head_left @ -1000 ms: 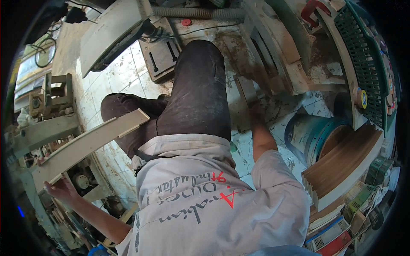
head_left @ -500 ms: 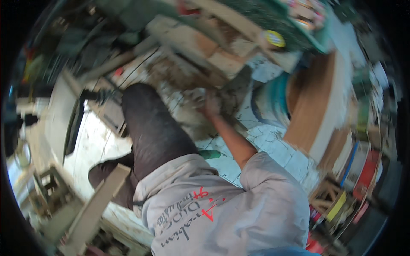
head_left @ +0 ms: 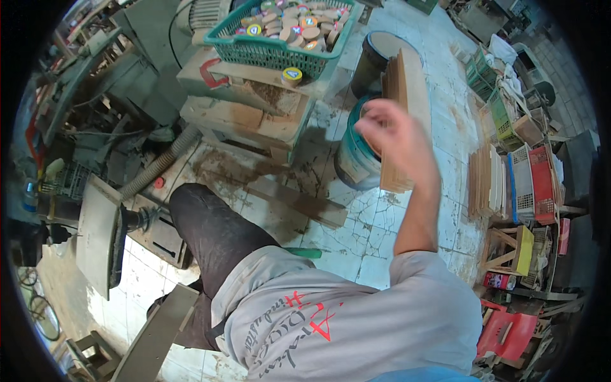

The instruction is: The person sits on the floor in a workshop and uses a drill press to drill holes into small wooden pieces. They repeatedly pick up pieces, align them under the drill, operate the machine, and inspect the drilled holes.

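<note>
My right hand is raised at upper centre, slightly blurred, with its fingers loosely curled and apart and nothing visible in them. In the picture it overlaps a bundle of thin brown boards and a teal-and-white bucket. Whether it touches them I cannot tell. A flat wooden plank lies on the tiled floor beyond my knee. My left hand is out of sight.
A green basket full of round wooden pieces stands on a dusty wooden bench. Near it are a yellow-topped disc and a red handle. A disc sander is at left. Crates line the right.
My right hand has risen off the dusty floor area by the plank and moved right, toward the boards and bucket. The view has shifted, showing more of the basket and the right side.
</note>
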A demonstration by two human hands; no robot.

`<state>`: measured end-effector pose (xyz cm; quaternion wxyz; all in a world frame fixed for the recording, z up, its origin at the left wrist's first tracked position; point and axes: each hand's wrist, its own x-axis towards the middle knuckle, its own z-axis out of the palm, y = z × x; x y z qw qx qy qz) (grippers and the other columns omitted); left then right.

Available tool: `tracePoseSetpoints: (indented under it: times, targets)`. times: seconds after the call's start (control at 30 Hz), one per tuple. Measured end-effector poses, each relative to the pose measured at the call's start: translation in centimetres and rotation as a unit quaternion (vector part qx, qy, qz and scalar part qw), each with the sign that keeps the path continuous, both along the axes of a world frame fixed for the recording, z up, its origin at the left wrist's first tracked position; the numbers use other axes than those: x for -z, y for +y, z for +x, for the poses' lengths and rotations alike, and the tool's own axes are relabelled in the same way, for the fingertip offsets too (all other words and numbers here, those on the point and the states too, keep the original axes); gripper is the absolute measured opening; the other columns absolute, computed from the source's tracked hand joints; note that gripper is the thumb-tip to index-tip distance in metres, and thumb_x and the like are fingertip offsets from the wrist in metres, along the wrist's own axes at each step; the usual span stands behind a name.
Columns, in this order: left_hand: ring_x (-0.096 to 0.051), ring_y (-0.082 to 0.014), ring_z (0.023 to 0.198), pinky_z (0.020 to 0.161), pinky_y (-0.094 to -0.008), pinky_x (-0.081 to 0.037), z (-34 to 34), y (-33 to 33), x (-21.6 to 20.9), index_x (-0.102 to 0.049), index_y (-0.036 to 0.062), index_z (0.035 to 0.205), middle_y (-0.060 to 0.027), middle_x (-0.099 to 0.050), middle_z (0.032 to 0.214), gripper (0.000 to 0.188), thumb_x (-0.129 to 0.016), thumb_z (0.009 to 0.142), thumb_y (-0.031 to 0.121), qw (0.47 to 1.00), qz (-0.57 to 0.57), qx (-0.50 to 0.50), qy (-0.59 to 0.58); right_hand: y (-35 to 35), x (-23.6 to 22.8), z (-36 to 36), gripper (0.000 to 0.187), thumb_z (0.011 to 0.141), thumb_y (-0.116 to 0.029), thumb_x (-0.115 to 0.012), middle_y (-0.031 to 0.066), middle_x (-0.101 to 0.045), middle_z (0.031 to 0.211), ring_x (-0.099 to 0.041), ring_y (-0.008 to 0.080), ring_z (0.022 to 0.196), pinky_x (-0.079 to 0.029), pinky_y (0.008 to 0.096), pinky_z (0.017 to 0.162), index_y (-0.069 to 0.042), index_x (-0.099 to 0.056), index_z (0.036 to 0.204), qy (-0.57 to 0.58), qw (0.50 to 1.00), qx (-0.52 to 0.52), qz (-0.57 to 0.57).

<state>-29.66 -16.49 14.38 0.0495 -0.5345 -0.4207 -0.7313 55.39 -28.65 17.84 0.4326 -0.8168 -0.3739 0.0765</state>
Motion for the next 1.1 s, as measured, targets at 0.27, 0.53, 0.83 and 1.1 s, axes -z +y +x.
tracePoseSetpoints:
  times: [0.27, 0.53, 0.83, 1.1]
  targets:
    - [-0.051, -0.029, 0.098, 0.088, -0.0457, -0.041, 9.7, 0.3, -0.7, -0.049, 0.001, 0.11, -0.0129, -0.053, 0.105, 0.053, -0.057, 0.089, 0.05, 0.975, -0.063, 0.0, 0.214, -5.1, 6.3, 14.7, 0.076, 0.071, -0.056, -0.074, 0.0285, -0.063, 0.109, -0.06, 0.0431, 0.106, -0.048, 0.047, 0.091, 0.002, -0.055, 0.117, -0.127, 0.92, 0.208, -0.306]
    - [-0.033, -0.0396, 0.137, 0.113, -0.051, -0.029, 15.5, -0.5, -3.7, -0.014, -0.0038, 0.149, -0.0243, -0.032, 0.147, 0.1, -0.054, 0.084, 0.06, 0.925, -0.1, 0.315, -0.186, -7.2, 7.9, 18.8, 0.074, 0.077, -0.043, -0.07, 0.0278, -0.059, 0.123, -0.056, 0.0387, 0.118, -0.043, 0.0414, 0.1, -0.001, -0.048, 0.134, -0.137, 0.942, 0.206, -0.226]
    - [-0.042, -0.0428, 0.129, 0.108, -0.0534, -0.037, 19.5, 1.4, -3.5, -0.02, -0.0042, 0.147, -0.0228, -0.04, 0.14, 0.105, -0.066, 0.072, 0.053, 0.908, -0.104, 0.349, -0.209, -6.2, -0.6, 12.2, 0.069, 0.088, -0.044, -0.065, 0.0132, -0.057, 0.13, -0.058, 0.0235, 0.103, -0.048, 0.0372, 0.086, -0.01, -0.041, 0.143, -0.034, 0.981, 0.089, 0.167]
    - [-0.048, -0.0392, 0.125, 0.103, -0.049, -0.045, 25.0, 3.7, -1.7, -0.028, -0.0016, 0.145, -0.0189, -0.047, 0.132, 0.107, -0.078, 0.069, 0.054, 0.848, -0.1, 0.455, -0.255, 6.2, -0.1, -9.4, 0.074, 0.079, -0.033, -0.074, 0.0077, -0.054, 0.133, -0.055, 0.0126, 0.102, -0.044, 0.027, 0.09, -0.005, -0.045, 0.141, 0.068, 0.92, -0.305, 0.236]
